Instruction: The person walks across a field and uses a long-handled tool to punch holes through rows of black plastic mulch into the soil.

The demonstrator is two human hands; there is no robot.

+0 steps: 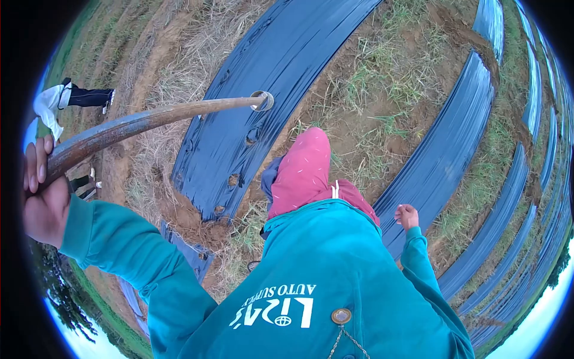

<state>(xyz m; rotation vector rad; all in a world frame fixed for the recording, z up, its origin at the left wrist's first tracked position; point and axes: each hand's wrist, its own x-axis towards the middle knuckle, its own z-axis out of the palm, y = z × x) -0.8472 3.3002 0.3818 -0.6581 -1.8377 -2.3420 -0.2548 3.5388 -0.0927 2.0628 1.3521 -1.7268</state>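
My left hand point(45, 200) grips the upper end of a long, worn pole point(149, 119), its fingers wrapped round it. At the far end of the pole is a round metal ring point(269, 103), which overlaps a strip of black plastic mulch film point(281, 51). Below the ring, the same strip has several ragged holes point(233, 179) showing brown soil. My right hand point(407, 216) hangs at my right side with its fingers curled in and nothing visible in them. Behind it in this view lies another strip of black film point(436, 161).
More film-covered rows point(496, 209) run along the right, with grass and bare soil point(388, 78) between them. Dry straw point(161, 107) lies left of the nearest strip. At the far left stands another person point(89, 97) in dark trousers, with white cloth about them.
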